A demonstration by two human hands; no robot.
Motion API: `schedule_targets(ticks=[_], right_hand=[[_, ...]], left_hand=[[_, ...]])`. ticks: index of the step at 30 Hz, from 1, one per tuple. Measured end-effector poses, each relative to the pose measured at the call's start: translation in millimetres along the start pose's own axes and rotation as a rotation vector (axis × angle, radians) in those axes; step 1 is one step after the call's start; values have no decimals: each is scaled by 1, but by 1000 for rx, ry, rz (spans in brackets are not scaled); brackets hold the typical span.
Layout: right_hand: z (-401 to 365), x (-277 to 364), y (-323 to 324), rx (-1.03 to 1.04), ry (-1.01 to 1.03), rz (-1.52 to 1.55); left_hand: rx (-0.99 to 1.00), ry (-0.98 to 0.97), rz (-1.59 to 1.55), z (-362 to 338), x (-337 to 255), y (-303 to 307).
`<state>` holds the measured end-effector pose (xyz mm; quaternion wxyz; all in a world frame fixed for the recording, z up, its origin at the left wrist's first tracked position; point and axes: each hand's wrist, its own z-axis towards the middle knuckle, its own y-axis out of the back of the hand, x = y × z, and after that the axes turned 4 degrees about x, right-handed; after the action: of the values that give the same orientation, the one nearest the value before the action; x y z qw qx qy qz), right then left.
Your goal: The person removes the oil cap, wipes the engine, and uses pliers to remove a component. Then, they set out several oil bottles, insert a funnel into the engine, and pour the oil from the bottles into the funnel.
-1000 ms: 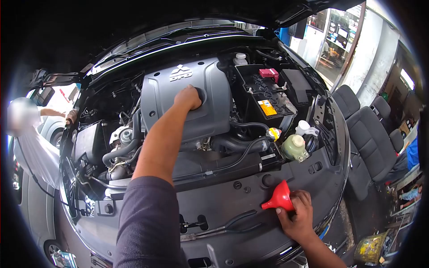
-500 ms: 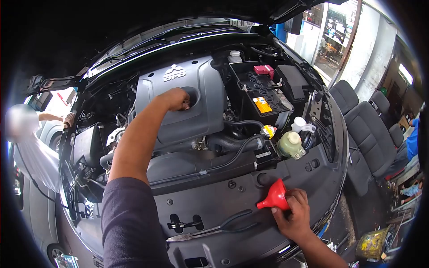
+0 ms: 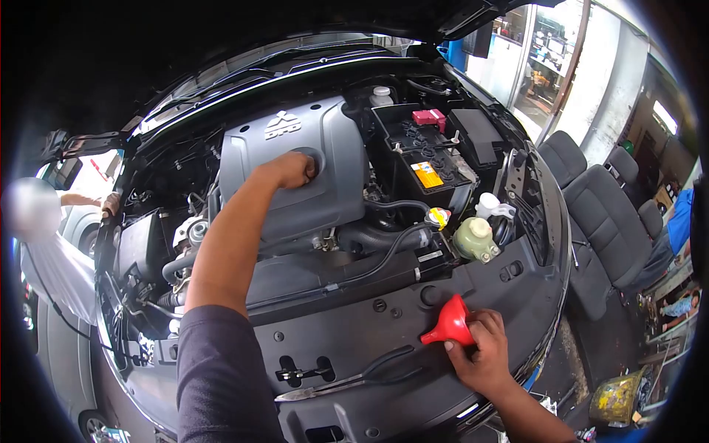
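Observation:
My left hand (image 3: 294,170) reaches over to the grey engine cover (image 3: 336,140), its fingers curled down at the round recess in the middle. Whatever those closed fingers grip in the recess is hidden from view. In my right hand (image 3: 484,351) is a red funnel (image 3: 452,325), pinched near its wide end with the spout pointing left, over the black front panel (image 3: 354,303). A pair of long-nosed pliers (image 3: 347,380) lies on that panel, to the left of the funnel.
Behind the funnel stand a pale green reservoir (image 3: 474,240) and a yellow-marked cap (image 3: 438,218). The battery (image 3: 428,159) sits right of the engine cover. A person (image 3: 63,258) leans at the car's left side. Car seats (image 3: 605,221) stand on the right.
The whole view has shifted slightly. My left hand has turned a little at the recess, its fingers still curled. My right hand keeps holding the funnel in nearly the same place.

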<state>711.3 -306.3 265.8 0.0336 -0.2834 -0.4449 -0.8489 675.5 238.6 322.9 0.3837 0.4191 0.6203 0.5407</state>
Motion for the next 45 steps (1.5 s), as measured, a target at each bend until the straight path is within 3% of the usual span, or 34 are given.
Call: schedule_targets(ticks=[1, 4, 7, 10, 13, 16, 19, 22, 25, 37, 40, 42, 45], right_hand=[[-1, 0, 0, 2, 4, 2], [-1, 0, 0, -4, 12, -3], [-2, 0, 1, -17, 6, -3], [-1, 0, -1, -17, 5, 8], [-1, -1, 0, -11, 8, 4], [-1, -1, -1, -14, 2, 9], [-2, 0, -2, -18, -13, 17], [-2, 0, -2, -18, -2, -4], [-1, 0, -2, -13, 0, -6], [-5, -3, -3, -1, -6, -16], [-3, -2, -2, 1, -5, -39], [-5, -1, -1, 27, -19, -39], [-5, 1, -1, -6, 16, 2]], left_hand=[[29, 30, 2, 0, -4, 0], [-126, 296, 78, 7, -10, -15], [-27, 281, 111, 4, -17, -2], [58, 15, -20, 4, 7, -3], [32, -25, 68, 1, 8, -2], [150, 239, 164, -9, -23, 20], [145, 217, 130, -9, -10, 15], [18, 37, 28, -14, 1, 6], [-40, 141, 32, -11, -1, -1], [-308, 198, -254, -25, 17, -2], [-384, 287, -957, -27, 17, -14], [-585, 129, -1418, -47, -4, -18], [-526, 0, -1517, -91, -26, -6]])
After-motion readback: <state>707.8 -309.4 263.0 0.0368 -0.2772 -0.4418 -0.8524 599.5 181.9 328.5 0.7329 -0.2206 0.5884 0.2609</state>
